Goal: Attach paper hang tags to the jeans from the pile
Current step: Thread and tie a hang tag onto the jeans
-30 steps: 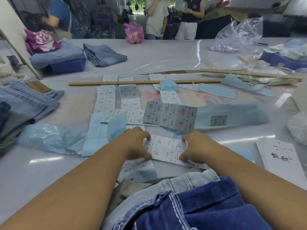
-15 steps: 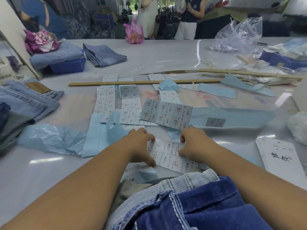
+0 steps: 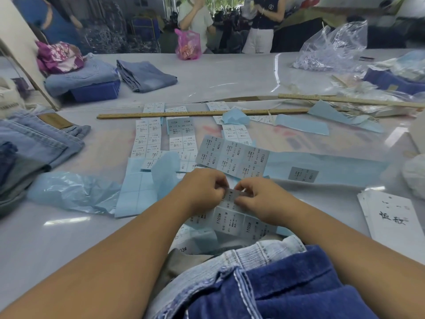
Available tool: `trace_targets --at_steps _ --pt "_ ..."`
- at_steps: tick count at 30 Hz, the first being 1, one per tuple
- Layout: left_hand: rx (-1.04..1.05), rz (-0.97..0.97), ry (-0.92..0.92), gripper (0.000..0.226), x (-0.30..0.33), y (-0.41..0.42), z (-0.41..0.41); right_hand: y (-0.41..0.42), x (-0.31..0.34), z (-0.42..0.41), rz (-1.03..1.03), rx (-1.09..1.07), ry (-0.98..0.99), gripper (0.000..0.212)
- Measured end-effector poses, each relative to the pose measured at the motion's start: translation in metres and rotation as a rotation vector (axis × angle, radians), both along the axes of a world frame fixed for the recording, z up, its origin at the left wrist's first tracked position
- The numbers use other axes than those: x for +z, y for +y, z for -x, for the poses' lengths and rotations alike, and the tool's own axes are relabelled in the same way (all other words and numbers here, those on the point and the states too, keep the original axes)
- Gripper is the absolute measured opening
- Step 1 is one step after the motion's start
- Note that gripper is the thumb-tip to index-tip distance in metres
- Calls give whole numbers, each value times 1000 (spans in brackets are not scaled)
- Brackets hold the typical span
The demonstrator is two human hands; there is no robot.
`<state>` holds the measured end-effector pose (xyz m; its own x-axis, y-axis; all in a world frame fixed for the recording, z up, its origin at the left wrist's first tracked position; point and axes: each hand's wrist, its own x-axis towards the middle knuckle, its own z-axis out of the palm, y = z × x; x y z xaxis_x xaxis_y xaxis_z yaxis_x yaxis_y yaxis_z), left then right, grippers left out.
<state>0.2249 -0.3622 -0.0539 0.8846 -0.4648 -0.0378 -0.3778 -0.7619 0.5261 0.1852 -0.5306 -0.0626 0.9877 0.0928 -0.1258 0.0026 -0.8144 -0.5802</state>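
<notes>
Both hands, left and right, pinched the M label sheet's far edge, sheet running back to the jeans pile just behind them

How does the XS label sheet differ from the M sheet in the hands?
The XS sheet lies free on the table, untouched; the M sheet is pinched at its far edge by the left hand and right hand. The XS sheet lies farther off, past the hands; the M sheet sits near the jeans. Both carry grey labels printed 1103# on pale blue backing.
</notes>
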Motion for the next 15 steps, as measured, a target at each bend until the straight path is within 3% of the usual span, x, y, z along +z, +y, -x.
trace_targets --at_steps 3,7,10,15 --pt "27 75 48 10 -1 8 -3 -2 1 0 96 -6 13 22" --pt "161 228 137 9 2 31 -11 -10 5 1 159 -188 -30 28" --pt "232 368 316 11 2 38 -14 -12 7 1 89 -236 -66 28" --pt "167 301 468 26 -6 26 -13 -7 6 2 -122 -194 -77 20"
